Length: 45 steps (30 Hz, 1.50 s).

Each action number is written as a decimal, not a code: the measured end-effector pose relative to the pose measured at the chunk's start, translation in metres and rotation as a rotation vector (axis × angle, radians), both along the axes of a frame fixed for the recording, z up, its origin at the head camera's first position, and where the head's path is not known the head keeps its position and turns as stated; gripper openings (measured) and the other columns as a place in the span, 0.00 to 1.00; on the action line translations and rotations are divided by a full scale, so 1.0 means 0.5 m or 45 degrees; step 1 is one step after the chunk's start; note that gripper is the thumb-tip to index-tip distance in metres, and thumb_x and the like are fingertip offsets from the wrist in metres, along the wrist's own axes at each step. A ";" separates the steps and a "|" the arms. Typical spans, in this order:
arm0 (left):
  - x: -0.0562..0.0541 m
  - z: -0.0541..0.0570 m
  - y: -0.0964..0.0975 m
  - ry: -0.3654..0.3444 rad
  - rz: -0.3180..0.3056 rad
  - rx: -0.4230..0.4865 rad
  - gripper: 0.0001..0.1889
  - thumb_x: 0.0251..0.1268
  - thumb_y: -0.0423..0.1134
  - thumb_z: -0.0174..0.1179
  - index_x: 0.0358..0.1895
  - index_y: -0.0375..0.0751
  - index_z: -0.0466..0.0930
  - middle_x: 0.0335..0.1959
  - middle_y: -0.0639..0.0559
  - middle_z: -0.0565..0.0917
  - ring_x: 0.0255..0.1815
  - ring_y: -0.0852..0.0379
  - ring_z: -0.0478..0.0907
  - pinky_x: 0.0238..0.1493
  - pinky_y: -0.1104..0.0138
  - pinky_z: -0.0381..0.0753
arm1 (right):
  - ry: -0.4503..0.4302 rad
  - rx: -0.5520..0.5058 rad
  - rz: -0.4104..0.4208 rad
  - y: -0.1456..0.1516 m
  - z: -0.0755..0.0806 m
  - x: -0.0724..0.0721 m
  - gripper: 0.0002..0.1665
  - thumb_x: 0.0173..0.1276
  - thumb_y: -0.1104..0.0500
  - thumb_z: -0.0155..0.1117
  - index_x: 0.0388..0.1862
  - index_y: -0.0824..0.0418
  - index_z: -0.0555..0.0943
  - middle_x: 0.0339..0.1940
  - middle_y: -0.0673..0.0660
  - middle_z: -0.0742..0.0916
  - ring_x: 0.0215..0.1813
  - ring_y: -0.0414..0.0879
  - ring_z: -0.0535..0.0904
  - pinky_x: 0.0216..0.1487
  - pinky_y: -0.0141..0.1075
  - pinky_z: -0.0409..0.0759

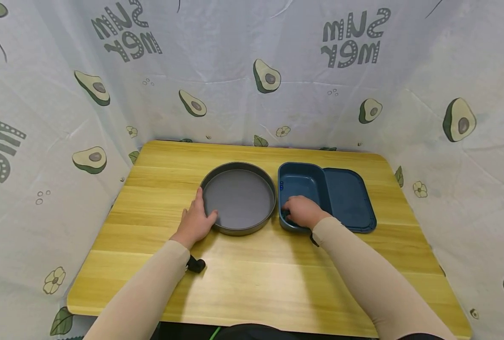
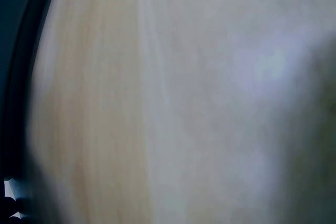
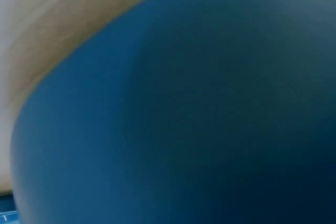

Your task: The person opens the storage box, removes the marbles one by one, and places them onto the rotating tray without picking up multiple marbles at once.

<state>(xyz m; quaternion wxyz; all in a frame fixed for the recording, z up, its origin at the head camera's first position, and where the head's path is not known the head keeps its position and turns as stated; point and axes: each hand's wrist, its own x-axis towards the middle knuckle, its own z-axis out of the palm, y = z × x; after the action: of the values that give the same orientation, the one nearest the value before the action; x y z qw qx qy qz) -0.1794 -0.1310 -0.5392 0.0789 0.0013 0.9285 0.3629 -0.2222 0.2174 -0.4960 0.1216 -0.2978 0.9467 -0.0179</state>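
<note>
Stiff grey pan [image 1: 239, 198], smooth blue box [image 1: 304, 182]

Your left hand [image 1: 195, 219] touches the pan's left wall with rather straight fingers, thumb over the rim. This pan, round and matt, stands nearer to the tabletop's [image 1: 252, 274] far edge; maybe light metal, so take opposite walls. Your right hand [image 1: 304, 211] reaches into the box's near-left corner; I cannot tell its grip. The box, probably plastic, may slide. Rightmost lies a flat blue panel [image 1: 350, 200].
</note>
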 end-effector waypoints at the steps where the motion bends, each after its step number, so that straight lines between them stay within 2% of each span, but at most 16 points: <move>1: 0.000 0.000 0.000 0.002 -0.001 -0.001 0.52 0.77 0.55 0.53 0.87 0.46 0.25 0.86 0.33 0.51 0.87 0.34 0.51 0.83 0.31 0.40 | 0.006 0.007 0.010 -0.001 0.000 -0.002 0.02 0.69 0.64 0.71 0.39 0.57 0.89 0.39 0.56 0.89 0.45 0.55 0.85 0.52 0.49 0.84; 5: 0.000 -0.001 0.000 0.014 0.000 0.001 0.52 0.77 0.55 0.54 0.87 0.45 0.26 0.86 0.33 0.52 0.86 0.34 0.52 0.83 0.31 0.40 | 0.012 0.027 0.016 -0.006 -0.001 -0.007 0.06 0.69 0.64 0.71 0.32 0.56 0.85 0.35 0.55 0.89 0.41 0.53 0.86 0.44 0.47 0.84; 11: -0.001 -0.003 -0.002 0.022 0.006 -0.005 0.52 0.77 0.55 0.54 0.87 0.45 0.26 0.86 0.32 0.52 0.86 0.34 0.52 0.83 0.31 0.40 | -0.009 0.005 -0.021 -0.010 -0.004 -0.011 0.12 0.71 0.64 0.69 0.27 0.54 0.81 0.31 0.53 0.87 0.37 0.51 0.83 0.40 0.44 0.81; 13: -0.001 -0.003 -0.003 0.019 0.001 -0.012 0.52 0.77 0.55 0.53 0.87 0.46 0.26 0.86 0.32 0.52 0.86 0.34 0.52 0.83 0.31 0.40 | -0.034 -0.024 -0.059 -0.008 -0.002 -0.012 0.10 0.72 0.63 0.69 0.29 0.54 0.84 0.32 0.53 0.88 0.38 0.50 0.84 0.41 0.44 0.82; 16: -0.002 -0.003 -0.002 0.021 0.001 -0.001 0.52 0.77 0.55 0.54 0.87 0.45 0.26 0.86 0.32 0.53 0.86 0.35 0.53 0.83 0.31 0.40 | -0.050 -0.074 -0.131 -0.001 0.006 -0.014 0.04 0.74 0.60 0.68 0.40 0.56 0.90 0.39 0.54 0.91 0.43 0.51 0.86 0.47 0.46 0.85; 19: -0.002 -0.001 -0.001 0.025 0.004 0.019 0.52 0.77 0.55 0.54 0.87 0.45 0.27 0.86 0.33 0.54 0.86 0.36 0.54 0.83 0.31 0.40 | -0.023 -0.121 -0.194 0.005 0.022 -0.016 0.11 0.74 0.57 0.69 0.52 0.58 0.91 0.48 0.56 0.92 0.50 0.53 0.88 0.53 0.49 0.87; 21: -0.002 0.000 -0.002 0.025 0.005 0.021 0.52 0.77 0.55 0.55 0.87 0.45 0.27 0.85 0.32 0.54 0.86 0.36 0.54 0.82 0.31 0.40 | -0.001 -0.150 -0.225 0.006 0.034 -0.017 0.13 0.75 0.56 0.69 0.54 0.58 0.90 0.50 0.57 0.92 0.51 0.53 0.88 0.54 0.49 0.87; 29: -0.002 -0.005 -0.003 0.029 0.004 0.006 0.52 0.76 0.55 0.54 0.87 0.44 0.27 0.85 0.32 0.55 0.86 0.36 0.55 0.82 0.31 0.41 | 0.038 -0.334 -0.254 -0.026 0.075 -0.013 0.16 0.76 0.55 0.69 0.56 0.59 0.90 0.51 0.57 0.91 0.54 0.53 0.87 0.57 0.49 0.86; 36: -0.001 -0.007 -0.003 0.030 0.003 0.009 0.52 0.77 0.55 0.54 0.87 0.43 0.27 0.85 0.32 0.54 0.86 0.35 0.55 0.82 0.31 0.40 | -0.041 -0.470 -0.283 -0.093 0.075 -0.008 0.14 0.76 0.54 0.68 0.55 0.56 0.90 0.52 0.55 0.90 0.52 0.50 0.85 0.54 0.47 0.86; 45: 0.000 -0.004 -0.002 0.010 0.005 0.016 0.51 0.77 0.55 0.54 0.87 0.44 0.27 0.86 0.34 0.53 0.87 0.36 0.53 0.83 0.32 0.38 | -0.053 -0.478 -0.196 -0.166 0.064 -0.003 0.14 0.77 0.53 0.68 0.56 0.54 0.90 0.55 0.54 0.90 0.57 0.50 0.85 0.60 0.47 0.85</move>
<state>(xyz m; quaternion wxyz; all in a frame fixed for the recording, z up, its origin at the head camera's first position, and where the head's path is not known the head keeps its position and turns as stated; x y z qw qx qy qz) -0.1792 -0.1319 -0.5413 0.0744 0.0016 0.9265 0.3689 -0.2239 0.1343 -0.4641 0.0816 -0.2418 0.9440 -0.2093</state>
